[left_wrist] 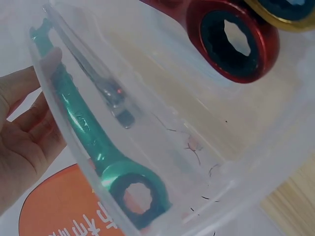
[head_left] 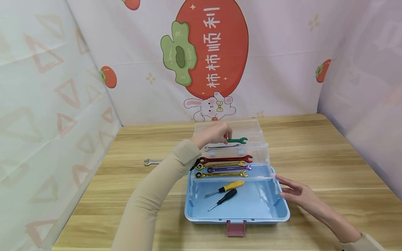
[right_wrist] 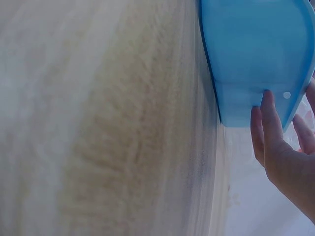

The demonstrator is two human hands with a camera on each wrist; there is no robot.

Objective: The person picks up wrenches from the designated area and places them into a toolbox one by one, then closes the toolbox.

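Note:
In the head view my left hand (head_left: 216,133) reaches over the upper clear tray (head_left: 263,138) of a toolbox and pinches a green ratchet wrench (head_left: 237,141). The left wrist view shows a fingertip of it on the shank of the wrench (left_wrist: 81,120), just inside the tray wall, with other fingers outside that wall. Beside it in the same tray lies a thin silver wrench (head_left: 223,147). My right hand (head_left: 299,195) touches the right side of the blue toolbox (head_left: 237,219), its fingers extended along the outer wall (right_wrist: 256,54).
The lower tray holds a red wrench (head_left: 226,159), a purple wrench (head_left: 229,168) and two gold ones. A yellow screwdriver (head_left: 232,186) and a black screwdriver (head_left: 227,196) lie in the box bottom. Another silver wrench (head_left: 151,162) on the table is partly hidden by my left forearm.

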